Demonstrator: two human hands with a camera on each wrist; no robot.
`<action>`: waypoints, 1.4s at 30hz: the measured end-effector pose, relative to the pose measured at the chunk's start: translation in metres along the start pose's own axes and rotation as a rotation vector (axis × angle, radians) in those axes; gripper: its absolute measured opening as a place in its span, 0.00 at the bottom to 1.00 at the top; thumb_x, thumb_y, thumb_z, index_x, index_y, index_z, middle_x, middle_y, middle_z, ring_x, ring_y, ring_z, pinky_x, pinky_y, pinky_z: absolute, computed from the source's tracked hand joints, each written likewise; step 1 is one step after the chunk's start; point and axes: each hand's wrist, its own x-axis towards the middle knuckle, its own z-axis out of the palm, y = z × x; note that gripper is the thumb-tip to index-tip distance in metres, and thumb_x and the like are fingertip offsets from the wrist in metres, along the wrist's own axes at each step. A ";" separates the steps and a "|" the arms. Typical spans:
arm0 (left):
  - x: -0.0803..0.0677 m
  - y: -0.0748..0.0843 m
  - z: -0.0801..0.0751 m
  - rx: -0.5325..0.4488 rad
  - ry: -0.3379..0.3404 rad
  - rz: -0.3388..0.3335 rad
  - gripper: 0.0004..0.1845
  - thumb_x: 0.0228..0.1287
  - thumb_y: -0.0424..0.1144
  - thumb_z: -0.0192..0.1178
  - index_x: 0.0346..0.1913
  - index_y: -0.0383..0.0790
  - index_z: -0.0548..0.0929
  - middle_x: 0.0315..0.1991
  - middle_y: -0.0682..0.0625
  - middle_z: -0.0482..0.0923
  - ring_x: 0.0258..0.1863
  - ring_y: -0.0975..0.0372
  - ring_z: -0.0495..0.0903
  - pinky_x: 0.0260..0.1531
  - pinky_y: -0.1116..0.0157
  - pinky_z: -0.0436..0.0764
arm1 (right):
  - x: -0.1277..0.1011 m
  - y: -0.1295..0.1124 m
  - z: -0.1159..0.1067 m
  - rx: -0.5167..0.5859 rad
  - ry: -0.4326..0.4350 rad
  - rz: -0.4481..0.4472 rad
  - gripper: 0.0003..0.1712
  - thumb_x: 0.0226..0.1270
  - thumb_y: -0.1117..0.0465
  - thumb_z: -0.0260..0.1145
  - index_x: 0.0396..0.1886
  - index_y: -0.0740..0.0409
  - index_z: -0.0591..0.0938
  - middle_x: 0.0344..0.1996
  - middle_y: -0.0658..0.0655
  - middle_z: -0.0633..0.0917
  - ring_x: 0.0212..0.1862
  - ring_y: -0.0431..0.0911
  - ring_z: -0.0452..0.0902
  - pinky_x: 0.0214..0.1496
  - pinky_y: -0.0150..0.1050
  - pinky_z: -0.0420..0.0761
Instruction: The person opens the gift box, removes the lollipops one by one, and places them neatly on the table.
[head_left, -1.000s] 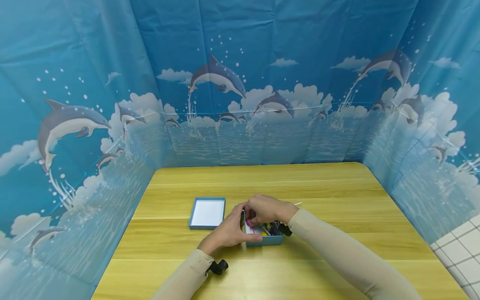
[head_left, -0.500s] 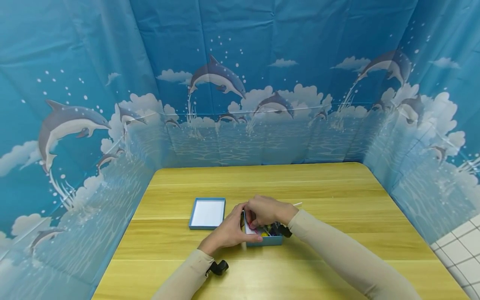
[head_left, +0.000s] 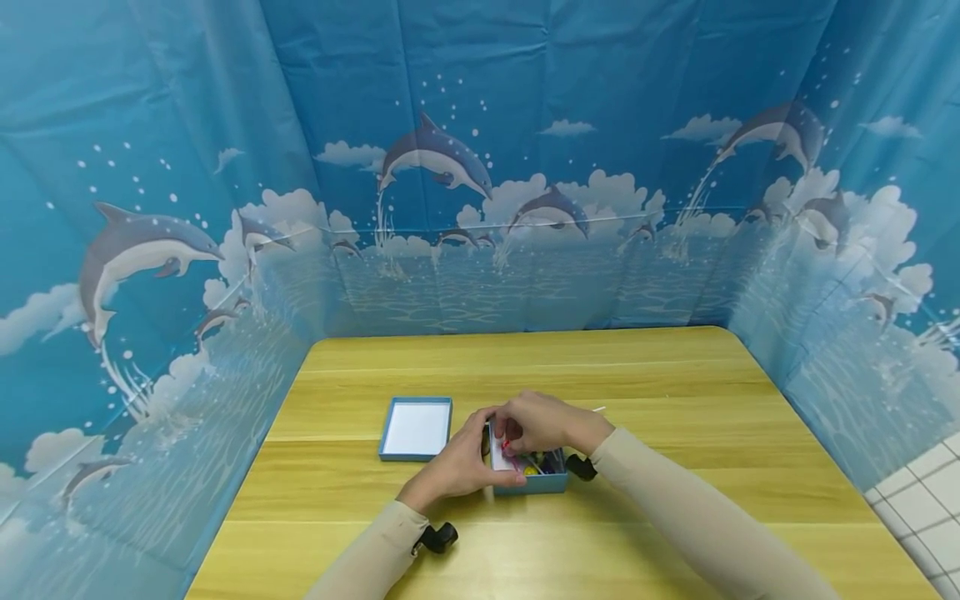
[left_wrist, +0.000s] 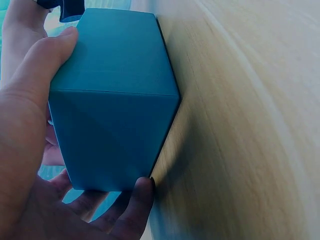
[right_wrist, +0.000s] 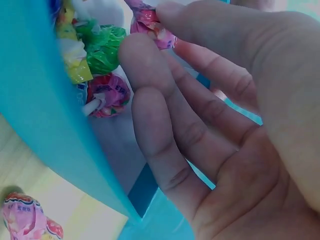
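Observation:
A blue box (head_left: 529, 483) with a white inside stands on the table, and wrapped lollipops lie in it. My left hand (head_left: 457, 463) holds this box at its left end, with the thumb on the near side and the fingers round the far side; the left wrist view shows the box's blue outer walls (left_wrist: 115, 135). Over the box's opening, my right hand (head_left: 542, 422) pinches a pink-wrapped lollipop (right_wrist: 150, 25) between thumb and fingers. Beside it in the right wrist view are a green-wrapped lollipop (right_wrist: 106, 49) and a dark pink one (right_wrist: 109, 95).
A shallow blue lid (head_left: 416, 427) with a white inside lies left of the box on the wooden table (head_left: 360, 542). Outside the box, a pink-wrapped lollipop (right_wrist: 22, 217) lies on the table. A dolphin-print curtain (head_left: 480, 283) surrounds the table's far side.
My right hand has shifted slightly to the right, and more of the pink lollipop shows under its fingers. The left hand still holds the box in about the same place.

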 end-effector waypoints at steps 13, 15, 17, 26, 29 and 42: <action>0.000 -0.005 0.009 -0.022 0.004 0.005 0.65 0.67 0.63 0.85 0.96 0.49 0.55 0.88 0.44 0.67 0.75 0.57 0.80 0.77 0.50 0.83 | -0.025 -0.002 0.002 0.145 0.122 -0.009 0.08 0.83 0.67 0.77 0.56 0.57 0.94 0.48 0.52 0.96 0.43 0.36 0.91 0.49 0.31 0.91; 0.000 -0.005 0.011 -0.033 0.002 0.004 0.65 0.68 0.61 0.86 0.96 0.49 0.56 0.87 0.44 0.68 0.74 0.57 0.81 0.76 0.51 0.84 | -0.030 -0.003 0.003 0.167 0.143 -0.012 0.09 0.83 0.67 0.76 0.57 0.58 0.94 0.51 0.53 0.95 0.44 0.37 0.92 0.50 0.31 0.91; -0.001 -0.005 0.012 -0.037 0.004 0.003 0.64 0.68 0.60 0.86 0.96 0.49 0.56 0.86 0.44 0.69 0.73 0.58 0.82 0.74 0.52 0.85 | -0.034 -0.004 0.005 0.187 0.164 -0.009 0.10 0.83 0.67 0.76 0.58 0.59 0.93 0.52 0.54 0.95 0.46 0.38 0.92 0.51 0.31 0.91; -0.003 -0.008 0.014 -0.076 0.007 0.002 0.63 0.68 0.58 0.86 0.95 0.49 0.57 0.79 0.46 0.75 0.65 0.61 0.84 0.67 0.59 0.87 | -0.049 -0.003 0.010 0.272 0.256 0.021 0.11 0.85 0.66 0.75 0.60 0.60 0.91 0.53 0.54 0.92 0.49 0.41 0.94 0.51 0.31 0.92; -0.003 -0.007 0.012 -0.071 0.015 -0.001 0.64 0.68 0.57 0.87 0.95 0.47 0.57 0.77 0.45 0.76 0.61 0.61 0.85 0.62 0.61 0.87 | -0.053 -0.002 0.010 0.282 0.278 0.012 0.11 0.85 0.66 0.74 0.61 0.60 0.91 0.54 0.54 0.93 0.49 0.40 0.95 0.51 0.31 0.92; 0.004 -0.006 0.006 -0.064 0.018 0.012 0.64 0.66 0.60 0.87 0.95 0.50 0.57 0.75 0.43 0.78 0.58 0.59 0.85 0.57 0.62 0.87 | -0.066 0.006 0.005 0.267 0.361 0.017 0.13 0.86 0.65 0.72 0.63 0.55 0.91 0.57 0.54 0.91 0.47 0.38 0.91 0.49 0.35 0.91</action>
